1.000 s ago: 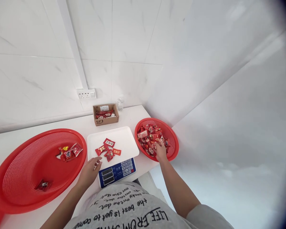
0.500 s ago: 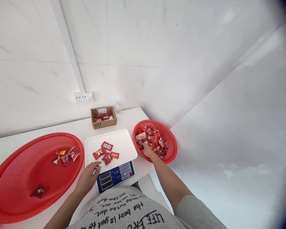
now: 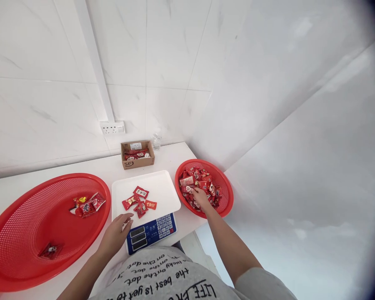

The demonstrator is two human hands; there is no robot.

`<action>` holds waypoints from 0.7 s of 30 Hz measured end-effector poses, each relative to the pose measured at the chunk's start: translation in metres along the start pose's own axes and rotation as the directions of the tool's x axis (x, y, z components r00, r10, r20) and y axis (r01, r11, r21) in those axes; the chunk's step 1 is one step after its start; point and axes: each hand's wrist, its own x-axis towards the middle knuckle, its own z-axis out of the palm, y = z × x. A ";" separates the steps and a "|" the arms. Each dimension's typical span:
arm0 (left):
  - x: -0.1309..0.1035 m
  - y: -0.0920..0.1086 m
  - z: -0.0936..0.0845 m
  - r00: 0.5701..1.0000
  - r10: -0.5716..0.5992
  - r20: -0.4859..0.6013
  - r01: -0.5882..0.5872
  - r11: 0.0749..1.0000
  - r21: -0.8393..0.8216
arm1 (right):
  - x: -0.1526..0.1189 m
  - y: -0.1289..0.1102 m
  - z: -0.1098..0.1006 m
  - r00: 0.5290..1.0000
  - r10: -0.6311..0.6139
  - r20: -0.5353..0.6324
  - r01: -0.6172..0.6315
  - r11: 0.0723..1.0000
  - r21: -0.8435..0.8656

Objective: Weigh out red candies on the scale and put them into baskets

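My right hand (image 3: 202, 198) reaches into the smaller red basket (image 3: 230, 196) on the right, which is heaped with red snack packets. Its fingers are closed on a small red snack packet (image 3: 188, 189) with a white patch, at the top of the heap. At the front left corner of the digital scale's white tray (image 3: 165, 187), my left hand (image 3: 117, 231) rests with fingers loosely stretched and nothing in them. Several red packets (image 3: 140, 208) lie on this tray, just beyond my left fingertips. Below them shows the blue keypad panel (image 3: 151, 233) of the scale.
A large red basket (image 3: 28, 204) with a few packets stands on the left. Behind the scale are a cardboard box (image 3: 136, 162) of red packets and a clear glass or plastic vessel (image 3: 156, 142). White walls border the table at the back and right.
My right hand has shifted slightly to the right within the small basket, and a packet with a white patch now shows at its fingertips. My left hand stays at the tray's corner.
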 end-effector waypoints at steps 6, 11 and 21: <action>0.000 0.001 0.005 1.000 0.018 0.012 -0.018 1.000 0.000 | -0.014 -0.028 -0.010 1.000 0.013 0.023 -0.015 0.997 0.079; -0.002 0.005 0.006 0.999 0.019 0.043 -0.018 1.000 -0.012 | -0.019 -0.056 0.006 0.990 -0.126 0.064 0.127 0.992 -0.011; -0.010 0.004 -0.002 1.000 -0.019 0.017 0.020 0.999 -0.048 | -0.029 -0.082 0.048 0.954 -0.205 0.217 0.220 0.974 -0.048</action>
